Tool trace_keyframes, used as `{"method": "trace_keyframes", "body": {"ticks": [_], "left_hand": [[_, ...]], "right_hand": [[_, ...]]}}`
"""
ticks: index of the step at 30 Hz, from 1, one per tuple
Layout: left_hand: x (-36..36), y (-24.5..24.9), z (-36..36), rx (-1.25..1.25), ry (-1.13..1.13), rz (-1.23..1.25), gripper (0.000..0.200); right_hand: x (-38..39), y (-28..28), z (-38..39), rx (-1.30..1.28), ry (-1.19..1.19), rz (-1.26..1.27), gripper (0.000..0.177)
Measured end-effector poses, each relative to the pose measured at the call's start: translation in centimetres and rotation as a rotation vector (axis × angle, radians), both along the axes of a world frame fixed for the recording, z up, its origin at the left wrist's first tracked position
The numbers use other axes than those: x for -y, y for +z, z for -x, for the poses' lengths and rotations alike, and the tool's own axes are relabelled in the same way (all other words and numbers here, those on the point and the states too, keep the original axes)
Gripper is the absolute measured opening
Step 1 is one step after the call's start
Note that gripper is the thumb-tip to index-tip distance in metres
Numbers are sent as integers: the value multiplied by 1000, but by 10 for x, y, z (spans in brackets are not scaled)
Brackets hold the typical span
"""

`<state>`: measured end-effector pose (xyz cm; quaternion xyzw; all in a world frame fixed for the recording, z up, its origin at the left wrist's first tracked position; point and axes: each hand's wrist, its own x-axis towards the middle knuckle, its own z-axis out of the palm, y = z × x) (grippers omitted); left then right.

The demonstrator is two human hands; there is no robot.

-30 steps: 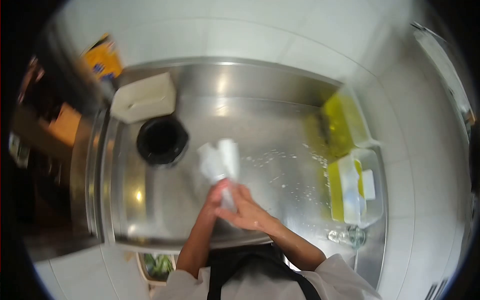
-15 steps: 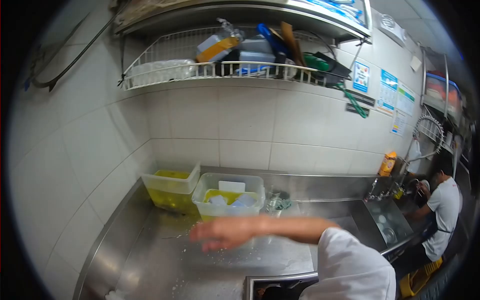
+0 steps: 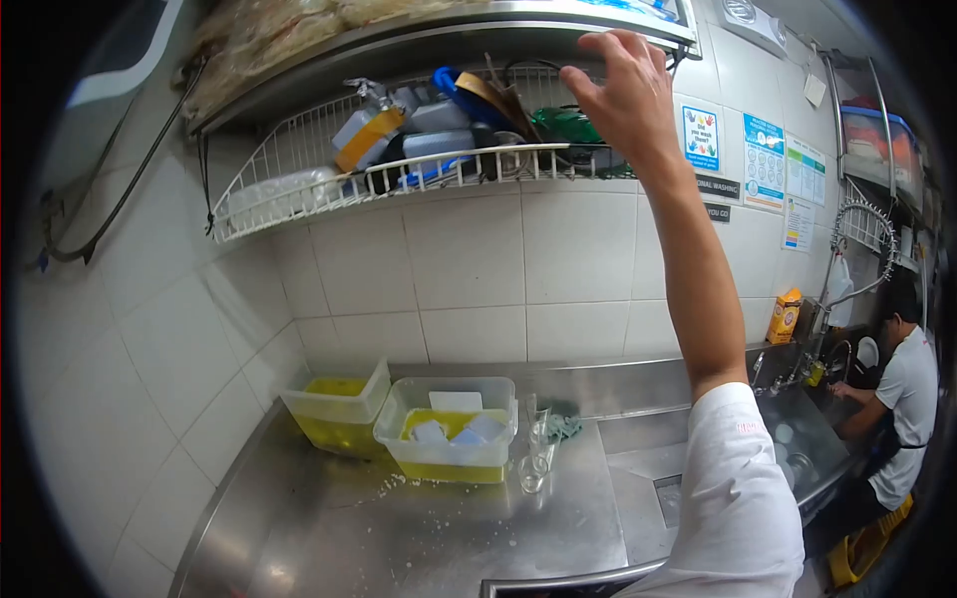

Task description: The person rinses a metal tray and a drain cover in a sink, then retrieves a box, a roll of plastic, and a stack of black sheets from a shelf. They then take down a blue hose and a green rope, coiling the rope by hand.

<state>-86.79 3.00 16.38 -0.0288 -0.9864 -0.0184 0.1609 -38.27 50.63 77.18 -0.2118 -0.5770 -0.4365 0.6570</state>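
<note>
My right hand (image 3: 630,92) is raised at the right end of the white wire basket (image 3: 384,177) on the wall, just below the upper steel shelf (image 3: 399,40). Its fingers are spread and slightly curled, and I see nothing in it. Close to the thumb, inside the basket, is a green item (image 3: 566,124). Several other things fill the basket, among them a box with an orange band (image 3: 369,138) and a blue curved item (image 3: 461,95). My left hand is out of view.
On the steel counter (image 3: 399,543) are two clear plastic tubs with yellow liquid, one at left (image 3: 334,424) and one beside it (image 3: 449,455). Glasses (image 3: 533,468) and a green scrubber (image 3: 564,428) are nearby. At right, a co-worker (image 3: 892,409) bends over a sink.
My right arm has swung from low over the counter up to the basket. The tubs and glasses are now uncovered. The view has shifted a little.
</note>
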Motion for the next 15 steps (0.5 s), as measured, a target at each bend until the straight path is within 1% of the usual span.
{"method": "trace_keyframes", "body": {"ticks": [2, 3, 4, 6, 7, 8, 9, 10, 11, 12, 13, 14, 15], "left_hand": [[-67, 40, -3, -232, -347, -484, 97], [-104, 86, -21, -209, -522, -742, 97], [-144, 141, -53, -177, -697, -992, 96], [-209, 255, -131, -244, -1063, -1212, 83], [-235, 301, -158, -188, -1251, -1334, 81], [-257, 350, -188, -193, -1363, -1291, 81], [-281, 390, -208, -239, -1499, -1284, 79], [-303, 430, -234, -290, -1564, -1214, 76], [-330, 462, -256, -289, -1638, -1244, 76], [-359, 490, -278, -278, -1656, -1262, 79], [-385, 514, -297, -266, -1674, -1273, 82], [-413, 535, -308, -217, -1665, -1300, 89], [-440, 552, -317, -169, -1659, -1331, 97]], "right_hand": [[-15, 2, -14, -73, -63, 217, 48], [-30, 3, -19, -63, -61, 238, 50], [-41, 2, -18, -93, -82, 239, 37], [-42, 7, -23, 112, -26, 603, 33], [-56, 12, -27, 162, 26, 580, 33], [-69, 21, -32, 218, 72, 545, 34], [-71, 22, -39, 207, 207, 485, 29], [-71, 19, -46, 208, 212, 489, 29], [-70, 16, -52, 202, 416, 527, 26], [-71, 17, -56, 196, 620, 551, 24], [-79, 14, -56, 170, 561, 443, 23], [-84, 10, -56, 146, 560, 400, 23], [-87, 11, -58, 149, 466, 385, 24]]}}
